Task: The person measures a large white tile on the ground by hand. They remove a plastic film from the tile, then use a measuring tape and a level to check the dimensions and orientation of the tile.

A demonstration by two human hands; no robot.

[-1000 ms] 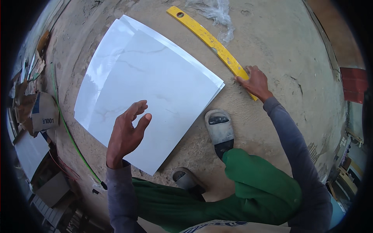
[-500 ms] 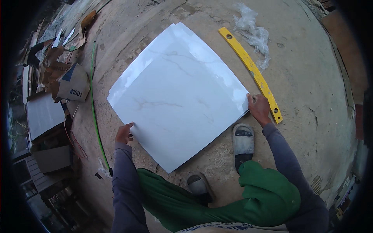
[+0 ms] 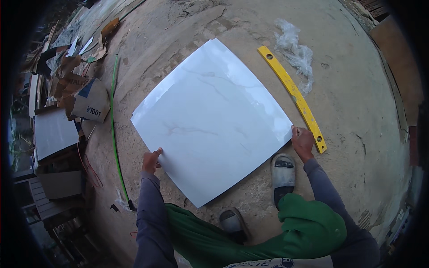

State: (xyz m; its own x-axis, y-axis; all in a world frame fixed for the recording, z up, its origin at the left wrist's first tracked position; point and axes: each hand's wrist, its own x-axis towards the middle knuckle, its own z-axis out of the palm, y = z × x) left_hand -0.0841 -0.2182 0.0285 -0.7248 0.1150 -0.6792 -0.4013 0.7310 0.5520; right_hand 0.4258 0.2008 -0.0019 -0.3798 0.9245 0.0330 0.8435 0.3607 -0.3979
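A large glossy white tile (image 3: pixel 210 129) with faint grey-brown veins lies cornerwise on the ground before me. A thin step along its far left edge suggests another sheet beneath, mostly hidden. At the near left edge my left hand (image 3: pixel 152 160) is closed, thumb on the rim and fingers partly out of sight. My right hand (image 3: pixel 303 142) pinches the right corner, its fingertips partly under the edge. Just beyond that hand lies a yellow spirit level (image 3: pixel 292 96), apart from the tile.
Crumpled clear plastic (image 3: pixel 295 51) lies past the level. A green strip (image 3: pixel 114 129) runs along the ground at left, beside a torn paper bag (image 3: pixel 91 100) and stacked boards. My sandalled feet (image 3: pixel 283 172) stand close to the tile's near right edge. The concrete is rough and cracked.
The whole view has shifted slightly, so everything sits lower and further right. My left hand has closed more on the tile's edge. The step at the far corner looks smaller.
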